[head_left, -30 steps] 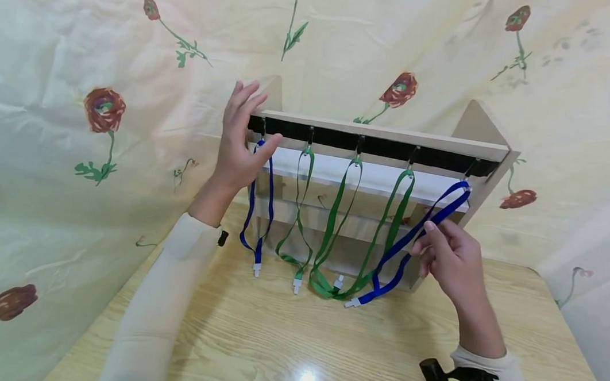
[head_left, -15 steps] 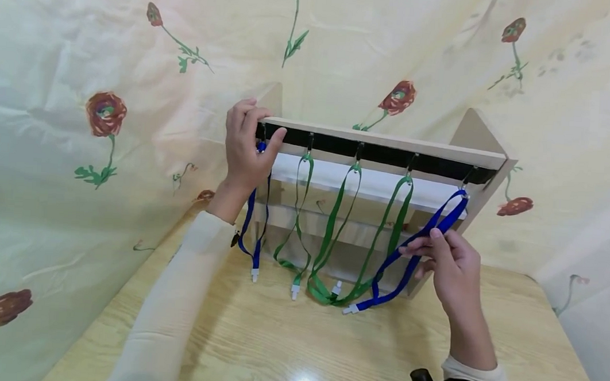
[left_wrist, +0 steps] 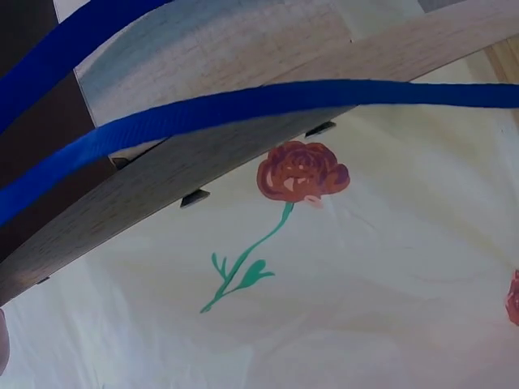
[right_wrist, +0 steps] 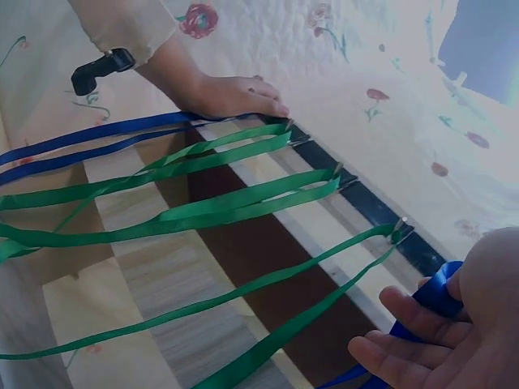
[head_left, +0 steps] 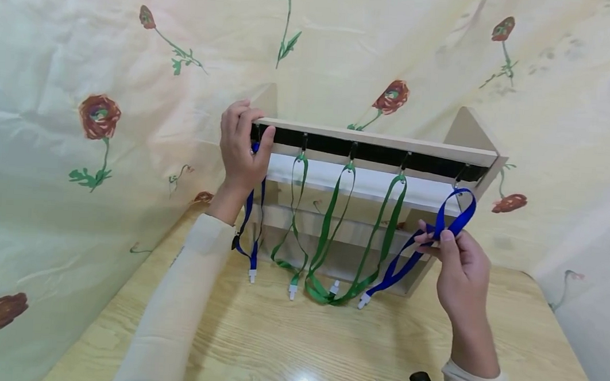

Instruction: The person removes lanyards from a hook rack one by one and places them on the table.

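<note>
Floral cloth (head_left: 344, 37) behind; L grip (head_left: 242, 150) clasps rack (head_left: 380, 138), R grip (head_left: 463, 273) pinches blue lanyard (head_left: 458, 223) nr green lanyards (head_left: 391, 229).

Left hand (head_left: 245, 147) high, fingers curled; right hand (head_left: 463, 271) lower (thumb and fingers pinched)

A hand could pass over the table (head_left: 276, 338) at bottom centre, between the forearms (head_left: 166, 310). At mid-frame, green lanyards (head_left: 328, 217) curtain the rack (head_left: 380, 138), with narrow gaps between. The left hand (head_left: 243, 147) blocks its upper-left corner; the right hand (head_left: 461, 273) and a looped blue lanyard (head_left: 465, 218) obstruct its right end.
</note>
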Available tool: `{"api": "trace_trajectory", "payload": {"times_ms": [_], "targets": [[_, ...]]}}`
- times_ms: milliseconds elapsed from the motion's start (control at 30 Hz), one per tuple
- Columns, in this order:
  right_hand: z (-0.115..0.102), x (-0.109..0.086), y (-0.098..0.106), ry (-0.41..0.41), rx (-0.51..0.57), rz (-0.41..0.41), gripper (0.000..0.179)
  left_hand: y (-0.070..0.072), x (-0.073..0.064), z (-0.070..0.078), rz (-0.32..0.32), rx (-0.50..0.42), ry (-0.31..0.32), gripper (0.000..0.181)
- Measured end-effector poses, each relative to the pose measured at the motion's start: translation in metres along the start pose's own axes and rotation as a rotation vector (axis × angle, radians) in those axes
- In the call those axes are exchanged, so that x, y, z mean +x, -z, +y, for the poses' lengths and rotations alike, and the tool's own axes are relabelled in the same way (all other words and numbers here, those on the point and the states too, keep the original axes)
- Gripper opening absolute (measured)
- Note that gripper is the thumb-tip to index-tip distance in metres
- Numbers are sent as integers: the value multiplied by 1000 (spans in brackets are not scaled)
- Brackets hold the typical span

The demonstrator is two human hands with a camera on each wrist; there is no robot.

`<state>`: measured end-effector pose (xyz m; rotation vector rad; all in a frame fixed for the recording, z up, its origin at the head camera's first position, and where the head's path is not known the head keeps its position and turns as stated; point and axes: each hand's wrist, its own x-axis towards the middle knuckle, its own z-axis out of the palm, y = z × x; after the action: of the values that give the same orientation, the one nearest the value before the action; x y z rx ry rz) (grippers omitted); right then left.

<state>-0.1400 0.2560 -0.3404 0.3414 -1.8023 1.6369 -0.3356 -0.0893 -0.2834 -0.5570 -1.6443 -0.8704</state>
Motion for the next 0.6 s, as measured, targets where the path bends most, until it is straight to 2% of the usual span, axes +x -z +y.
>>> {"api": "trace_trajectory", "payload": {"times_ms": [100,233,367,600], "targets": [[-3,-1,3,82,32,3,33,0,0,0,2,-3,2,47],[-8,-1,9,134,19,25,33,-2,-1,-1,3,-6,2,48],[-11,1,18,199,103,45,29,-3,-1,-2,0,-11,1,49],[-13,4,35,239,221,106,23,-1,-1,-1,13,-16,7,45]]}}
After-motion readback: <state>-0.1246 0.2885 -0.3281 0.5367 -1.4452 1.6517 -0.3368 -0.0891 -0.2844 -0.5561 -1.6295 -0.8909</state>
